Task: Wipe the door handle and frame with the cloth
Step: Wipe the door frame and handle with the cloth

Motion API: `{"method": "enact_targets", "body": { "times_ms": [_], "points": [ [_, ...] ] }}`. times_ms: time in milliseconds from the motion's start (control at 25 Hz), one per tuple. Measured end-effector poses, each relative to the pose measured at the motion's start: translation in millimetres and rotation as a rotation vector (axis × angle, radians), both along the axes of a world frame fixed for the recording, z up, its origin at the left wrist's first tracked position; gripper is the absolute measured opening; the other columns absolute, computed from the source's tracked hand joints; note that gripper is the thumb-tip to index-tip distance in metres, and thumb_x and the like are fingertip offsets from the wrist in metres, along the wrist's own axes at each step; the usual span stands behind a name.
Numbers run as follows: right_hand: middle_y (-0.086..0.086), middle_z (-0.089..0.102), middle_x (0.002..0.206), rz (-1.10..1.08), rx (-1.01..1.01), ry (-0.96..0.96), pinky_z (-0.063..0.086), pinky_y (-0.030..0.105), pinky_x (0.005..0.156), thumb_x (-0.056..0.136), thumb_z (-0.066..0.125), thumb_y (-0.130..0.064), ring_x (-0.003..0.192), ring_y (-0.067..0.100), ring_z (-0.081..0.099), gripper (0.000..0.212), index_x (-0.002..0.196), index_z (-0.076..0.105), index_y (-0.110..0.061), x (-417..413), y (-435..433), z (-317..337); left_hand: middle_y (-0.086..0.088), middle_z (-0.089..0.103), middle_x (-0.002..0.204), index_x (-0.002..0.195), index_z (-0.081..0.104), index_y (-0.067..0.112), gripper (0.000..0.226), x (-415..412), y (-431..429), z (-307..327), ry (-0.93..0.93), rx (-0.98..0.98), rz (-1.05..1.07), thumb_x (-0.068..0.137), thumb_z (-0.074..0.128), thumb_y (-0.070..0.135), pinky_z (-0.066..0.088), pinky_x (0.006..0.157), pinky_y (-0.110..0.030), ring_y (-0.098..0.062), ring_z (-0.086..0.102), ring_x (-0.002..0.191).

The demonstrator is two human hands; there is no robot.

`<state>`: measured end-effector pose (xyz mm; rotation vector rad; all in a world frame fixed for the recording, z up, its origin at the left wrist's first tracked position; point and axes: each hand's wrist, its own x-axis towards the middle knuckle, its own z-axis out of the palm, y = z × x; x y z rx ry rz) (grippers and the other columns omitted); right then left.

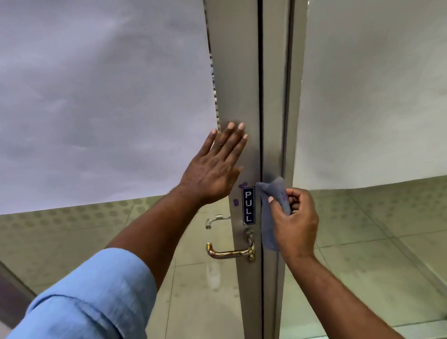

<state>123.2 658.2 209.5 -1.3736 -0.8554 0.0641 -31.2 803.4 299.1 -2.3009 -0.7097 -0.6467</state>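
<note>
A grey metal door frame (235,64) runs up the middle of the view between two glass panels. My left hand (213,167) lies flat and open against the frame, fingers spread, just above a dark PULL sticker (249,206). My right hand (295,224) pinches a grey-blue cloth (271,191) against the frame's edge, right of the sticker. The cloth hangs down past my palm. A brass lever handle (230,252) sticks out to the left below the sticker, touched by neither hand. Small purple marks (235,202) sit on the frame beside the sticker.
Frosted film covers the upper glass on the left panel (83,96) and the right panel (383,67). Through the clear lower glass I see a tiled floor (198,297). A second handle (217,220) shows behind the glass. A dark vertical gap (260,53) separates the door from the fixed frame.
</note>
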Motion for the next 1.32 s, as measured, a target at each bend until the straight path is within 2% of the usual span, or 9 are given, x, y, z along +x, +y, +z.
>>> {"method": "enact_targets", "body": {
  "times_ms": [160,280,360,560,720,880,1040,1200,1320],
  "points": [
    [-0.008,0.056,0.096,-0.08,0.057,-0.113,0.039,-0.002,0.069,0.081,0.074,-0.02,0.084,-0.01,0.055,0.032,0.107,0.055,-0.022,-1,27,-1,-0.009,-0.003,0.173,0.165,0.006,0.011,0.069,3,21,-7,-0.01,0.061,-0.046,0.11,0.023,0.05,-0.009,0.13,-0.041,-0.023,-0.008,0.161],
    [-0.009,0.055,0.099,-0.043,0.013,-0.193,0.044,0.009,0.069,0.083,0.072,-0.023,0.081,0.003,0.055,0.033,0.109,0.052,-0.026,-10,46,-15,-0.008,0.001,0.173,0.165,0.003,0.012,0.066,3,32,-13,-0.017,0.113,-0.067,0.112,0.019,0.049,-0.007,0.13,-0.042,-0.022,-0.007,0.16],
    [-0.005,0.056,0.102,-0.007,0.013,-0.251,0.05,0.019,0.07,0.084,0.069,-0.029,0.084,0.011,0.056,0.032,0.112,0.052,-0.026,-17,57,-22,-0.011,0.011,0.175,0.164,0.003,0.011,0.066,4,37,-15,-0.025,0.145,-0.086,0.113,0.02,0.049,-0.003,0.13,-0.043,-0.021,-0.003,0.16],
    [0.0,0.056,0.117,-0.017,-0.051,-0.437,0.052,0.029,0.091,0.092,0.066,-0.044,0.107,0.018,0.058,0.042,0.126,0.055,-0.021,-27,75,-33,-0.014,0.026,0.171,0.165,0.018,0.008,0.067,6,44,-20,-0.06,0.239,-0.128,0.113,0.031,0.047,0.011,0.129,-0.046,-0.028,0.019,0.159],
    [0.007,0.062,0.123,-0.021,-0.089,-0.626,0.05,0.034,0.099,0.1,0.056,-0.041,0.115,0.022,0.057,0.044,0.134,0.059,-0.015,-26,75,-55,-0.013,0.02,0.173,0.165,0.004,0.01,0.067,7,47,-20,-0.072,0.22,-0.134,0.114,0.026,0.047,0.002,0.13,-0.044,-0.023,-0.001,0.161],
    [0.011,0.07,0.112,0.024,-0.162,-0.767,0.057,0.049,0.084,0.093,0.068,-0.017,0.102,0.028,0.064,0.031,0.123,0.071,-0.012,-20,69,-87,-0.008,-0.003,0.174,0.165,0.0,0.012,0.068,7,49,-21,-0.056,0.208,-0.113,0.113,0.024,0.05,-0.004,0.13,-0.043,-0.022,-0.009,0.16],
    [0.011,0.072,0.111,0.099,-0.173,-0.742,0.061,0.049,0.08,0.088,0.074,-0.011,0.099,0.03,0.068,0.031,0.12,0.074,-0.011,-19,62,-94,-0.008,-0.008,0.172,0.165,0.001,0.012,0.07,8,50,-23,-0.065,0.198,-0.115,0.113,0.026,0.05,-0.004,0.13,-0.044,-0.022,-0.01,0.16],
    [0.011,0.069,0.119,0.039,-0.083,-0.575,0.058,0.036,0.092,0.091,0.072,-0.019,0.107,0.025,0.066,0.037,0.126,0.069,-0.008,-15,71,-65,-0.007,-0.005,0.172,0.166,0.002,0.012,0.069,8,50,-24,-0.079,0.206,-0.119,0.113,0.027,0.049,-0.002,0.131,-0.044,-0.022,-0.008,0.16],
    [0.013,0.068,0.117,-0.021,-0.053,-0.566,0.056,0.031,0.088,0.091,0.071,-0.02,0.104,0.024,0.066,0.037,0.126,0.068,-0.008,-12,76,-54,-0.006,-0.002,0.173,0.165,0.001,0.012,0.068,8,50,-24,-0.075,0.201,-0.128,0.113,0.026,0.049,-0.003,0.131,-0.044,-0.021,-0.008,0.16]
  ]
}}
